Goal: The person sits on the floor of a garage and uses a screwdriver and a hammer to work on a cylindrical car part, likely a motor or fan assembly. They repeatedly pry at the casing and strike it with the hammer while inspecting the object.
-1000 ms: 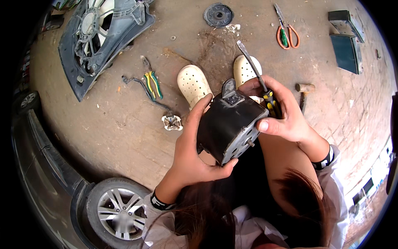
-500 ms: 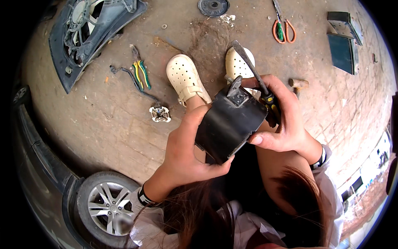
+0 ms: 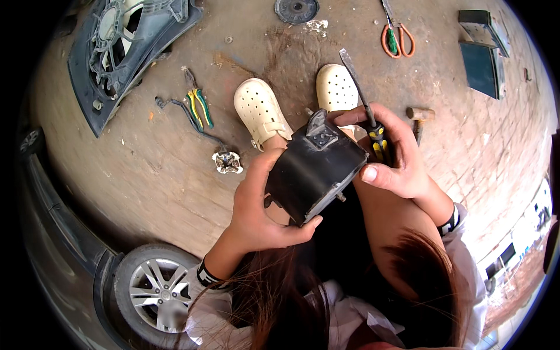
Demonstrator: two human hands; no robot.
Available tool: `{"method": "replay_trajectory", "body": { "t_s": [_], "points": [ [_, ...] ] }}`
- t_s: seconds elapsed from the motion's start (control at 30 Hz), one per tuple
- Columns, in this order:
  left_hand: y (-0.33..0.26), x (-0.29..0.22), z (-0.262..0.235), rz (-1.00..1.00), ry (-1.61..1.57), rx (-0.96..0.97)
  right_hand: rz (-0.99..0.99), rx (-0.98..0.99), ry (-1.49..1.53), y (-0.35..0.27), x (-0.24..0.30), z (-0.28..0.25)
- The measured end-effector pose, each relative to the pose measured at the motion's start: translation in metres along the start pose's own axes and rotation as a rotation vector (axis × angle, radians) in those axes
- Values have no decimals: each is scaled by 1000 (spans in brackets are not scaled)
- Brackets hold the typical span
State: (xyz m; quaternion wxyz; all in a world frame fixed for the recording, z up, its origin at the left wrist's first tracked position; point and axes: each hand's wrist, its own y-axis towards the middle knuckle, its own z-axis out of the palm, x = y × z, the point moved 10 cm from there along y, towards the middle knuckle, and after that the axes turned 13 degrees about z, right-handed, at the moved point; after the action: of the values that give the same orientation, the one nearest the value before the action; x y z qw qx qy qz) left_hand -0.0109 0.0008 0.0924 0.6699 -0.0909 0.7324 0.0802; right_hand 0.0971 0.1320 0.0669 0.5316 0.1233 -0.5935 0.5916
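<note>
A black cylindrical motor-like housing [image 3: 312,172] with a small bracket on its upper side is held over my lap, slightly tilted. My left hand [image 3: 254,204] wraps round its left side, thumb along the near edge. In my right hand [image 3: 405,160] is a flat-blade screwdriver [image 3: 378,137] with a black and yellow handle, its blade pointing up and away. The fingertips of that hand rest at the housing's right end, partly hidden behind it. A short shaft or stud [image 3: 340,197] sticks out from the housing's lower right edge.
On the ground lie green-yellow pliers [image 3: 199,106], a wired white connector piece [image 3: 227,162], orange-handled scissors [image 3: 399,41], a hammer [image 3: 420,116], a round black disc [image 3: 296,9] and a fan shroud [image 3: 93,87]. Dark boxes [image 3: 481,64] lie far right; a car wheel [image 3: 153,289] stands near left.
The housing has shifted slightly left and turned, showing the stud at its lower edge. The screwdriver has swung more upright, its tip moving away from the housing.
</note>
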Motion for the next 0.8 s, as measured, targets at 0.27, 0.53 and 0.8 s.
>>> {"method": "replay_trajectory", "body": {
  "t_s": [0.27, 0.53, 0.8],
  "points": [
    [0, 13, -9, -74, -412, -231, 111, 105, 46, 11, -26, 6],
    [-8, 36, -12, -101, -537, -255, 129, 60, -45, 13, -29, 7],
    [-9, 41, -11, -165, -552, -286, 166, 70, -39, 15, -32, 8]
  ]
}}
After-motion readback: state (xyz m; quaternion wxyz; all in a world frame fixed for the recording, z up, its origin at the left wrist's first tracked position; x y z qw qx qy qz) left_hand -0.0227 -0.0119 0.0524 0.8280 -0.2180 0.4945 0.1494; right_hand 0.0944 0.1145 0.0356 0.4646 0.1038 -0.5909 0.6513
